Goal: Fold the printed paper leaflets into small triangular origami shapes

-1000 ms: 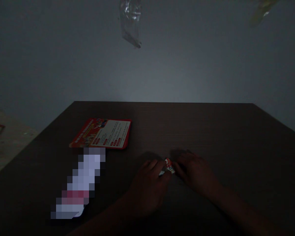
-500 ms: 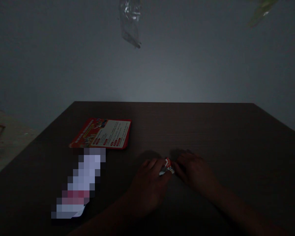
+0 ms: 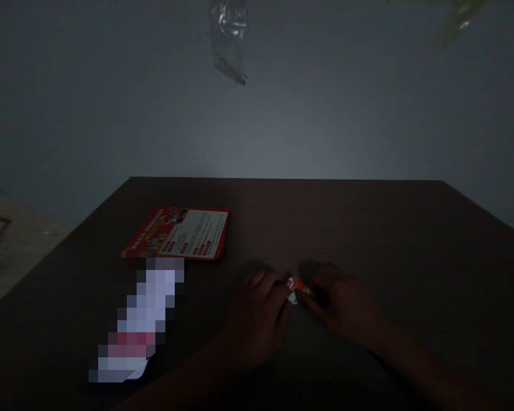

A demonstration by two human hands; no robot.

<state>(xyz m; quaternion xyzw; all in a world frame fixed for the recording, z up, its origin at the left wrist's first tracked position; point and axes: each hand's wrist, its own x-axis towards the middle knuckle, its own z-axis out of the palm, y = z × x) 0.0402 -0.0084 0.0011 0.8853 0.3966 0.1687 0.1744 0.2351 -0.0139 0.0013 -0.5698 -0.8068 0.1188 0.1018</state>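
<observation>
Over the table (image 3: 338, 222), hands (image 3: 259, 314) (image 3: 342, 299) palm-down, apparently curled

Passage over tabletop (image 3: 381, 228) beyond right fingers (image 3: 313, 307); red card (image 3: 197, 231) blocks left.

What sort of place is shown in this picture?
Probably a dim indoor room, perhaps in a home: a wood-grain table stands by a plain wall, with what looks like a clear plastic bag above.
</observation>
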